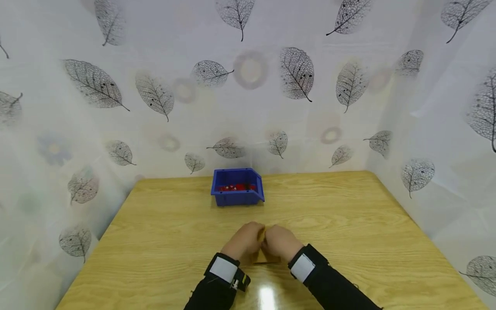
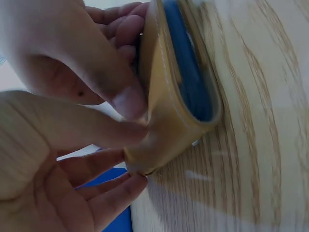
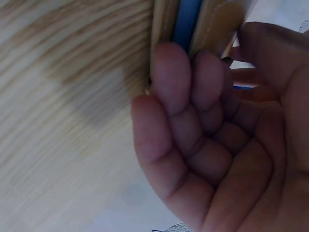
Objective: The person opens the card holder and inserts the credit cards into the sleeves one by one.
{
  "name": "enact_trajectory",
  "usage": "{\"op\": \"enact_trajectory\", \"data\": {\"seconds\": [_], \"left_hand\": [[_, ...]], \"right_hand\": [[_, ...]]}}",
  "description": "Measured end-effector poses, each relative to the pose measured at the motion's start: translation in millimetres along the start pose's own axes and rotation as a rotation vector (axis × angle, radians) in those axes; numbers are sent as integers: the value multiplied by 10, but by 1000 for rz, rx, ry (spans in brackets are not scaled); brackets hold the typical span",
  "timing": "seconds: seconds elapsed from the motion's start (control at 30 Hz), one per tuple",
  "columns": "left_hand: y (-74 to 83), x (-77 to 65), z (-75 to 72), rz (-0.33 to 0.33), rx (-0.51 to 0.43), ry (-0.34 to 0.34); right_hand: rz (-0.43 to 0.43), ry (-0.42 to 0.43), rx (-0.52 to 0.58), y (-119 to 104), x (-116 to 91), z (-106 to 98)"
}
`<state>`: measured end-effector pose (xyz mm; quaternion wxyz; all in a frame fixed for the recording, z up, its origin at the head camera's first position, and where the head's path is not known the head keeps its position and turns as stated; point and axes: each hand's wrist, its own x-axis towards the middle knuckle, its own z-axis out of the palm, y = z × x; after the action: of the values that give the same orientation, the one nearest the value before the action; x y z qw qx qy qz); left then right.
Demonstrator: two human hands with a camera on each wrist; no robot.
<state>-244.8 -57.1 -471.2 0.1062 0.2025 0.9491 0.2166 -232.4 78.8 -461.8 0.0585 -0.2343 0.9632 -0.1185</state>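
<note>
A tan leather wallet [image 2: 164,111] with pale stitching stands on edge on the wooden table, and something blue [image 2: 190,72] shows inside its fold. At its near corner in the left wrist view, my left hand [image 1: 245,240] pinches the leather between thumb and fingers. My right hand [image 1: 283,241] grips the wallet from the other side. Seen from the right wrist, its curled fingers [image 3: 174,77] lie against the wallet's edge. Both hands are close together in the head view, hiding much of the wallet [image 1: 261,257].
Beyond the hands, a blue plastic bin [image 1: 238,198] holds red items too small to identify. The wood-grain table [image 1: 170,241] meets leaf-printed white sheeting [image 1: 248,107] at the back and both sides.
</note>
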Motion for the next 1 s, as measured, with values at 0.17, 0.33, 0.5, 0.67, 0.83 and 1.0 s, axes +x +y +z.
{"op": "enact_trajectory", "data": {"seconds": [0.17,0.33,0.5,0.67,0.83,1.0], "left_hand": [[55,-64,75,18,13,15],[172,-152,180,-68,59,191],[261,-186,268,-115,136,307],[301,-177,299,-123,163,350],[321,-175,295,-131,161,343],[331,-172,290,-138,156,341]], "right_hand": [[-6,-8,-24,0,10,28],[-70,22,-115,13,-10,51],[-108,51,-157,41,-24,77],[-80,42,-125,56,-29,66],[-104,74,-113,79,-39,77],[-118,76,-96,103,-38,84]]}}
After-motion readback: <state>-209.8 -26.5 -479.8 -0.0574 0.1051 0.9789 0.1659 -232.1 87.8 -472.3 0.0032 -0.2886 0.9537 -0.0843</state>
